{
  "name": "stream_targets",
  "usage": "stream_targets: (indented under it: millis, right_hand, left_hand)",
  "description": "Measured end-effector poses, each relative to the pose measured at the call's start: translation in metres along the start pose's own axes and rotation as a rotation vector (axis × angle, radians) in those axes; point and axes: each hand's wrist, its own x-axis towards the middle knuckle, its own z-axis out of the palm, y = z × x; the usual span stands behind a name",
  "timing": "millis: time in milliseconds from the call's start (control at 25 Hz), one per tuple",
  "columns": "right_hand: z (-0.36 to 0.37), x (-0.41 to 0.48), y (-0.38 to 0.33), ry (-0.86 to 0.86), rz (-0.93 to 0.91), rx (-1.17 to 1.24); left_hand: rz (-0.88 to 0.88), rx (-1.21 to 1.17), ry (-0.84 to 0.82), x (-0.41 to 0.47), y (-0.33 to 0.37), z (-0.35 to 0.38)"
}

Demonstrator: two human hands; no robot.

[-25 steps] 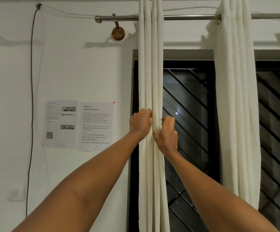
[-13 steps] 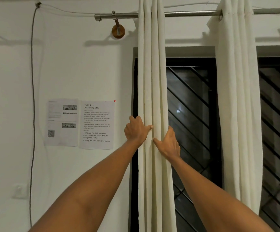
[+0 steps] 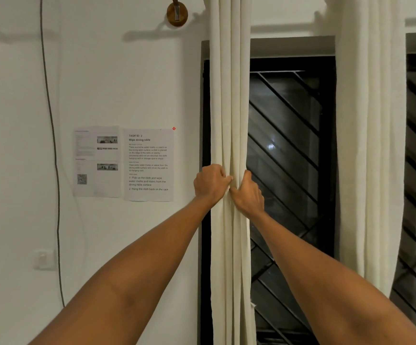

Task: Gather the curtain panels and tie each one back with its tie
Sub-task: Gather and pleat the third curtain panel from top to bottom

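**Both hands clamped on the left curtain panel**

At the left edge of the window, 2 bare hands met on the gathered left curtain panel (image 3: 229,108). The left hand (image 3: 210,183) was curled around the panel's left side, and the right hand (image 3: 248,194) gripped its right side slightly lower; the thumbs touched at the front of the folds, so the cloth was pinched narrow between them. Both forearms reached up from the bottom corners of the view.

The panel hung in a tight column of vertical pleats over the window's dark left frame (image 3: 205,120). Just right of it the black window grille (image 3: 286,150) with slanted bars was uncovered. Further right a second curtain panel (image 3: 371,145) hung loose, well apart from the first.

On the white wall (image 3: 117,70) left of the window, 2 printed sheets (image 3: 123,163) were stuck side by side. A thin cable (image 3: 52,135) ran down the wall beyond them, and a round wooden bracket (image 3: 177,13) sat near the top edge.
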Motion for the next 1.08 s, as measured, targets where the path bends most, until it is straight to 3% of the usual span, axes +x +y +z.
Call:
stream_targets:
  millis: [480, 640, 800, 960, 1080]
  right_hand:
    - [0.019, -0.042, 0.008, -0.133, -0.034, -0.028]
    - [0.034, -0.07, 0.029, -0.178, -0.019, 0.002]
    - [0.047, -0.093, 0.049, -0.224, 0.018, -0.027]
    - [0.057, -0.109, 0.074, -0.245, 0.047, -0.128]
    - [0.067, -0.126, 0.097, -0.356, 0.077, -0.111]
  left_hand:
    - [0.04, -0.152, -0.037, -0.042, -0.002, 0.015]
    - [-0.137, -0.241, -0.038, -0.066, 0.0, 0.026]
    - [-0.379, -0.207, -0.173, -0.067, -0.016, 0.047]
    - [-0.279, -0.057, -0.159, -0.071, -0.018, 0.052]
    - [-0.219, -0.023, -0.155, -0.073, -0.017, 0.049]
